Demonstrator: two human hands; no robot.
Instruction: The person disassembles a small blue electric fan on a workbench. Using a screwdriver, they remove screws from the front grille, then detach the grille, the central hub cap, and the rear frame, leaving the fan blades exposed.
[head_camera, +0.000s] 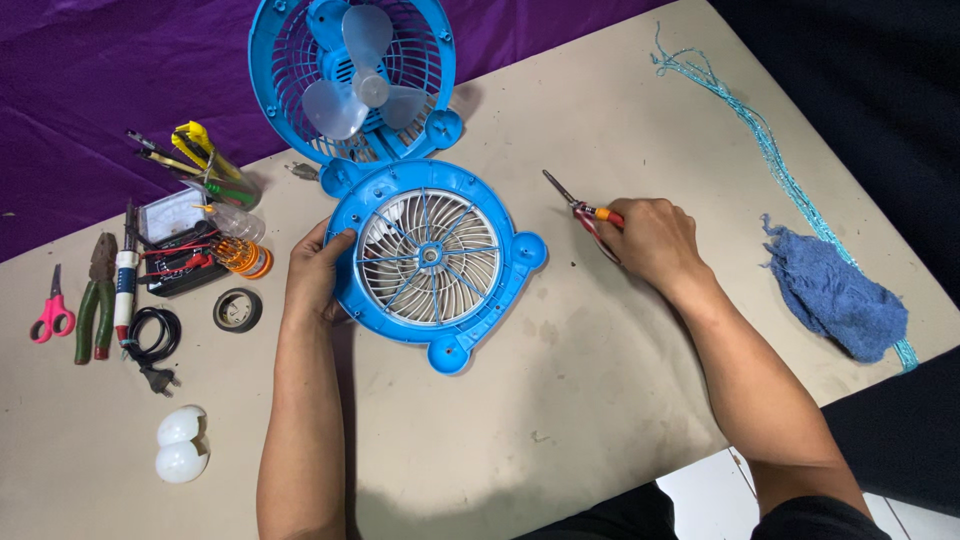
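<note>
A person's left hand (315, 275) grips the rim of a blue fan grille (432, 260) lying flat at the centre of a beige table (600, 400), while the right hand (652, 238) closes around small pliers (585, 212) beside it. The open fan body (352, 75) stands just behind.

Fan grille (432, 262) on table (600, 400), tools (100, 295) to its left

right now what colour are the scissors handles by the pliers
Pink, on the scissors at the table's far left; clearest in the head view.
</note>
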